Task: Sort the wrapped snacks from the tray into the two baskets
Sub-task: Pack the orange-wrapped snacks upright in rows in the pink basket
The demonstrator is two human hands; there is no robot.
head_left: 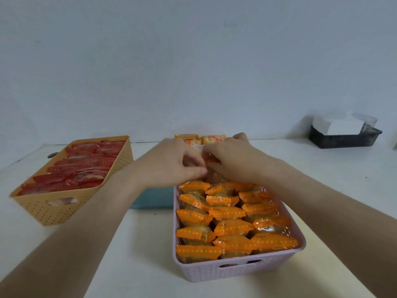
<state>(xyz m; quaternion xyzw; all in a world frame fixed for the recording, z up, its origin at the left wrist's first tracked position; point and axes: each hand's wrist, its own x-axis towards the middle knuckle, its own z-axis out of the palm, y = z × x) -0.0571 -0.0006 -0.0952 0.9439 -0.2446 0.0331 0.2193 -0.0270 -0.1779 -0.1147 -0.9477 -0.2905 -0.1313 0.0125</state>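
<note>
A lilac basket (240,271) at front centre is packed with rows of orange-wrapped snacks (227,212). An orange-tan basket (64,208) at the left holds several red-wrapped snacks (86,166). Both my hands meet over the far end of the lilac basket. My left hand (171,162) and my right hand (234,158) pinch an orange-wrapped snack (211,161) between their fingertips; most of it is hidden by the fingers. A teal tray (154,197) shows between the baskets, under my left forearm.
A few yellow-orange packets (212,139) lie behind my hands near the wall. A dark box (343,137) holding white paper stands at the back right. The white table (335,175) meets the wall behind everything.
</note>
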